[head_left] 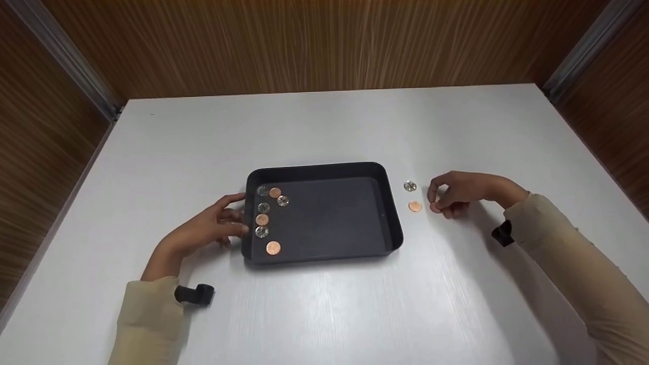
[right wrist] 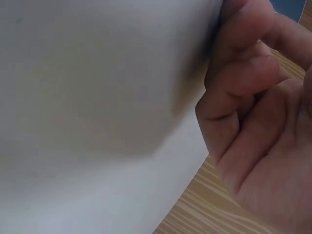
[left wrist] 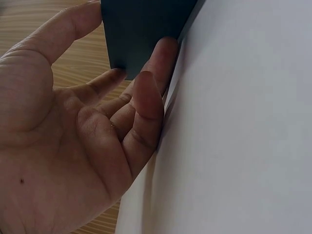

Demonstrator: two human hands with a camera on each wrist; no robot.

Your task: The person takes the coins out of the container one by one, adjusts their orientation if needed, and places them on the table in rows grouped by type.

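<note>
Overhead only, coins (head_left: 267, 219) fill the tray (head_left: 395, 223).

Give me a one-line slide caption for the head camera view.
Left hand steadies a black tray holding seven coins while the right hand pinches a copper coin beside it.

Copper coin (head_left: 435, 207) pinched above table (head_left: 324, 314)

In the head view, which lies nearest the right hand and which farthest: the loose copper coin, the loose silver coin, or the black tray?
From the right hand:
1. Copper coin on the table, just left of the fingertips.
2. Silver coin, slightly beyond it.
3. Black tray, farther left.
</note>
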